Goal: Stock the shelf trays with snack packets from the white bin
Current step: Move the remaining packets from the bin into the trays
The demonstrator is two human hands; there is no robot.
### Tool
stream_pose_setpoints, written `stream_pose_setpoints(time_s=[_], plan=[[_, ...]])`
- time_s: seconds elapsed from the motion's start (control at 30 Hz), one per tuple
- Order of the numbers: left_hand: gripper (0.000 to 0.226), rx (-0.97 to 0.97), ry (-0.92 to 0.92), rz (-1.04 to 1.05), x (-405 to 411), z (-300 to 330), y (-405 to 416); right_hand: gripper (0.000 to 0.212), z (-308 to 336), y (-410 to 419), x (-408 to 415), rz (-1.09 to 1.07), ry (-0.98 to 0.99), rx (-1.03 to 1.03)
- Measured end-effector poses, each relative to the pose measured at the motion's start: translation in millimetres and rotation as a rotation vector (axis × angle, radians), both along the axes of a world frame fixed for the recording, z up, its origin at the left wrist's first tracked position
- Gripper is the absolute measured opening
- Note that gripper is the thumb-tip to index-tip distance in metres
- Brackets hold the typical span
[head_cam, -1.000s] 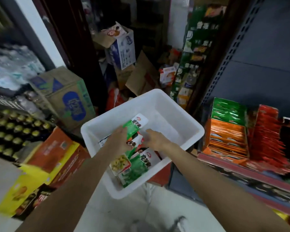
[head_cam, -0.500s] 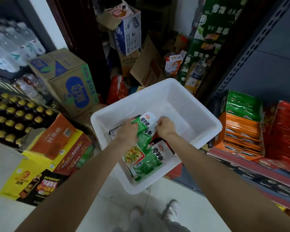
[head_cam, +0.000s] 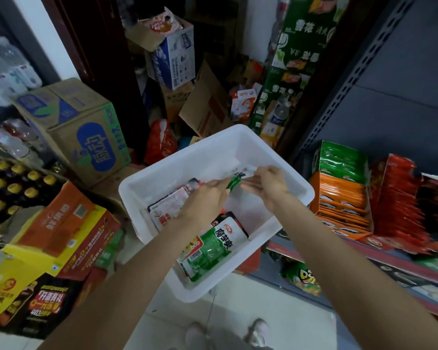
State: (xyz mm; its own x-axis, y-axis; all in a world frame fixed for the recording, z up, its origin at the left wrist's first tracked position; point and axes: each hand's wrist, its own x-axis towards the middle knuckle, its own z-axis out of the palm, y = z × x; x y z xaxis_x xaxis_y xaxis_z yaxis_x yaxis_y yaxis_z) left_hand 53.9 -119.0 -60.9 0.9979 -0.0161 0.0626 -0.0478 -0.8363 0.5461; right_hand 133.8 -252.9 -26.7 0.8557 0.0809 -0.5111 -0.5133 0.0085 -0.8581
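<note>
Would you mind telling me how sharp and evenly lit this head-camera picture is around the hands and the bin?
Head view: wide-angle bending curves the shelf upright at right; the left hand and right hand are softly motion-blurred over the green packet they hold; the white bin looks bright and washed out inside, while the red packets fall into dim shadow.

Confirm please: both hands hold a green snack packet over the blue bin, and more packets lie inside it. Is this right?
Only the colour is wrong. The head view shows a white bin, not blue. Both the left hand and right hand do hold a green snack packet over it, and more packets lie inside.
</note>
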Motion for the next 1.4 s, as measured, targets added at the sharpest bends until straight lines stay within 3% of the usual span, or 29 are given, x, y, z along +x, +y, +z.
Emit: stream_pose_setpoints(time_s=[0.33,0.5,0.67,0.77,0.83,0.97,1.07,1.2,1.3,1.4], plan=[[0.055,-0.053,-0.272,-0.117,33,28,-82,0.017,38,-79,9,-0.156,-0.005,0.272],[0.057,-0.069,-0.214,-0.094,56,48,-150,0.02,50,-148,19,-0.168,-0.082,0.249],[0.037,-0.383,-0.274,0.036,70,69,-242,0.023,48,-239,29,-0.058,-0.351,0.006],[0.022,-0.599,-0.217,0.031,82,74,-306,0.034,45,-300,33,-0.013,-0.385,-0.008],[0.02,-0.652,-0.173,0.004,93,72,-349,0.031,44,-343,35,-0.049,-0.376,0.0],[0.027,-0.534,-0.179,-0.005,114,71,-425,0.011,49,-423,44,-0.175,-0.491,0.036],[0.033,-0.468,-0.167,-0.066,125,76,-472,0.017,53,-470,53,-0.222,-0.545,-0.015],[0.026,-0.453,-0.146,-0.055,143,80,-512,0.017,63,-521,66,-0.108,-0.533,0.024],[0.046,-0.542,-0.009,-0.086,155,79,-523,0.023,71,-547,77,-0.093,-0.604,-0.068],[0.069,-0.165,0.032,-0.184,170,69,-526,0.024,74,-564,90,-0.21,-0.64,-0.049]])
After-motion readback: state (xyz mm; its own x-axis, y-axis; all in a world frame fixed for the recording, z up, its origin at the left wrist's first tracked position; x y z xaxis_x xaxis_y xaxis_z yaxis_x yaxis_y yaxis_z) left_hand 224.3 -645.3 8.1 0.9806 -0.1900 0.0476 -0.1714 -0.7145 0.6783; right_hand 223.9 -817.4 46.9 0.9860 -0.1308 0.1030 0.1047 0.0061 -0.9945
